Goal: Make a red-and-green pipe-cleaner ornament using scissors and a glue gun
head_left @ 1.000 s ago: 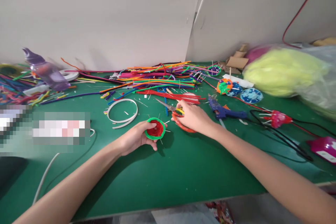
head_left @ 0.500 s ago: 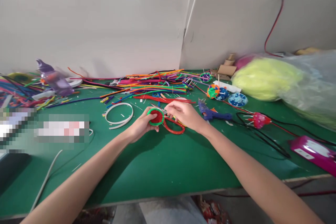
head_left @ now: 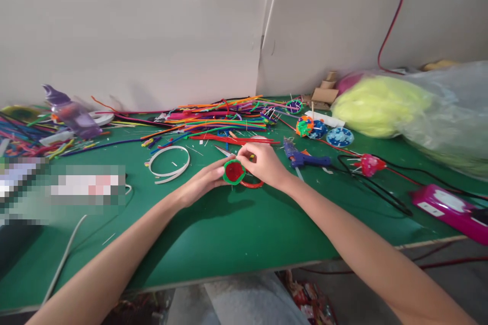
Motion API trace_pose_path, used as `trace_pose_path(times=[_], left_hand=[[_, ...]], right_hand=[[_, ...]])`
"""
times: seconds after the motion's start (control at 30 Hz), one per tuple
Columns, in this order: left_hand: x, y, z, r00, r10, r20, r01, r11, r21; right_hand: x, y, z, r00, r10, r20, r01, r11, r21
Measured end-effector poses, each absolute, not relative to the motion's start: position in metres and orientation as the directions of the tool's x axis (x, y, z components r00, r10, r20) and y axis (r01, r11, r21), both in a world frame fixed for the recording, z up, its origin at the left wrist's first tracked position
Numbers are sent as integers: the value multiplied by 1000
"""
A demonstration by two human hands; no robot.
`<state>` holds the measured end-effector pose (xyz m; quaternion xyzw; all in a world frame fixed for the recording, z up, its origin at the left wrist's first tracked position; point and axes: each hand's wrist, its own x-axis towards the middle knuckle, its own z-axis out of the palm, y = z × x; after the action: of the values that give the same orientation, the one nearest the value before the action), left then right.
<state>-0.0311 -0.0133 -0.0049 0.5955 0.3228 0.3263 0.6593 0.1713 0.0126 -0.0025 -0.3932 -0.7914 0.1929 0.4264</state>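
Note:
Near the middle of the table, my left hand (head_left: 206,179) grips a small red cup-shaped piece with a wavy green rim (head_left: 234,172), its hollow turned towards me. My right hand (head_left: 264,163) is closed in a pinch right beside the rim on the right. Whatever its fingertips hold is too small to make out. Scissors with orange-red handles (head_left: 253,185) lie on the table behind and under my right hand, partly covered by it; their pointed blades stick out to the upper left.
Behind my hands lie bundles of coloured pipe cleaners (head_left: 224,124). A blue glue gun (head_left: 308,159) rests to the right, near a blue dotted disc (head_left: 340,136) and a magenta power strip (head_left: 446,210). A white strip coil (head_left: 188,160) and purple bottle (head_left: 72,114) are leftward.
The red and green piece has turned more towards me and shifted right, closer to my right hand. My left fingers have straightened along its side, the thumb no longer inside it. The view has shifted slightly.

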Motion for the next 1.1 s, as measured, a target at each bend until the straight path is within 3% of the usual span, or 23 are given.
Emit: trace_pose_path(times=[0.1, 0.23, 0.33, 0.5, 0.63, 0.83, 1.1], left_hand=[[-31, -12, -4, 533, 843, -66, -2, 79, 997], [-27, -15, 0, 360, 925, -120, 265, 22, 964], [-26, -16, 2, 263, 960, -98, 371, -7, 929], [-27, -15, -2, 280, 952, -126, 249, 55, 967], [-26, -15, -4, 306, 942, -135, 133, 98, 986], [-23, -14, -3, 196, 980, -24, 397, -57, 916], [-25, -13, -8, 185, 975, 126, 463, -200, 863]], right_hand=[[172, 13, -6, -383, 772, 508, 472, 636, -611], [167, 11, -7, -430, 735, 525, 480, 678, -557], [163, 10, -8, -417, 752, 510, 445, 658, -607], [160, 10, -7, -353, 845, 402, 356, 518, -778], [160, 11, -7, -338, 858, 386, 343, 495, -798], [154, 10, -12, -343, 840, 421, 327, 527, -785], [152, 9, -11, -361, 866, 345, 418, 481, -771]])
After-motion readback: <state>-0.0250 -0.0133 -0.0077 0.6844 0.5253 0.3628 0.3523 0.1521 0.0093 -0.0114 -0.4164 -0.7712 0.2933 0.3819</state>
